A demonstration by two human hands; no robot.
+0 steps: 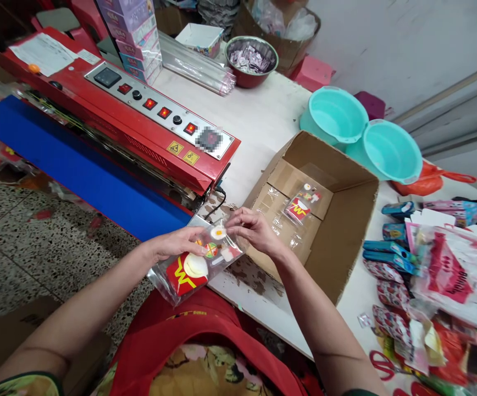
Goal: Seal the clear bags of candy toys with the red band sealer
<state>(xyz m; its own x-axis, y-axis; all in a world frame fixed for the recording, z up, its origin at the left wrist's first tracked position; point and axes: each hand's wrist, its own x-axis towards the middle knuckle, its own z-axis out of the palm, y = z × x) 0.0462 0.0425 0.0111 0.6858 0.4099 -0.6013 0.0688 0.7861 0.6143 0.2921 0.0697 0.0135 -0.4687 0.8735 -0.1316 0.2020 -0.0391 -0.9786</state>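
Observation:
Between my two hands is a clear plastic bag [189,273] with a red and yellow fries-style piece and small food shapes in it, a fried egg among them. My left hand [176,243] grips its upper left side, thumb across the front. At the bag's top right edge, my right hand [251,228] pinches the plastic with its fingertips. Right of my hands stands an open cardboard box [348,220]. A similar filled bag [303,203] lies on the bottom of that box, along with some clear plastic.
A red sealing machine [139,126] with lit switches and a blue conveyor belt [77,165] runs along the left. Two turquoise basins [393,151] and a metal bowl [250,58] of small packets stand behind. Pouches, bags and red scissors [382,364] crowd the right.

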